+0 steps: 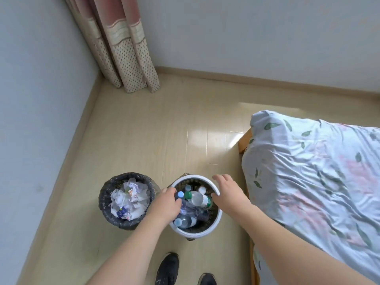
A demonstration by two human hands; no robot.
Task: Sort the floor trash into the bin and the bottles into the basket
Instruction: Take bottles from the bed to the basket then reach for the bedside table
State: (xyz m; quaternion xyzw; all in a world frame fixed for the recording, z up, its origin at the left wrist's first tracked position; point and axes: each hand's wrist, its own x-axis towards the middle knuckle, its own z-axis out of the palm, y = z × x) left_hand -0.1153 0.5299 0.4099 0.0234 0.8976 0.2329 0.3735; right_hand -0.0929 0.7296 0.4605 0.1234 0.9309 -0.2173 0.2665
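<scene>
1. Shoes [167, 268] show nearest, on the floor [144, 130].
2. Our left hand [167, 204] reaches into the basket [218, 219], fingers curled over the bottles [197, 199]; we cannot tell if it grips one.
3. Our right hand [228, 192] hovers over the far rim, fingers relaxed, holding nothing.
4. Leftward, the bin [107, 208] holds crumpled trash [128, 197].

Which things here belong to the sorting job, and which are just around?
Job:
- bin, full of paper trash
- basket with bottles
- left hand, over the bottles
- right hand, over the basket's rim

Just around:
- bed
- curtain
- shoes
</scene>
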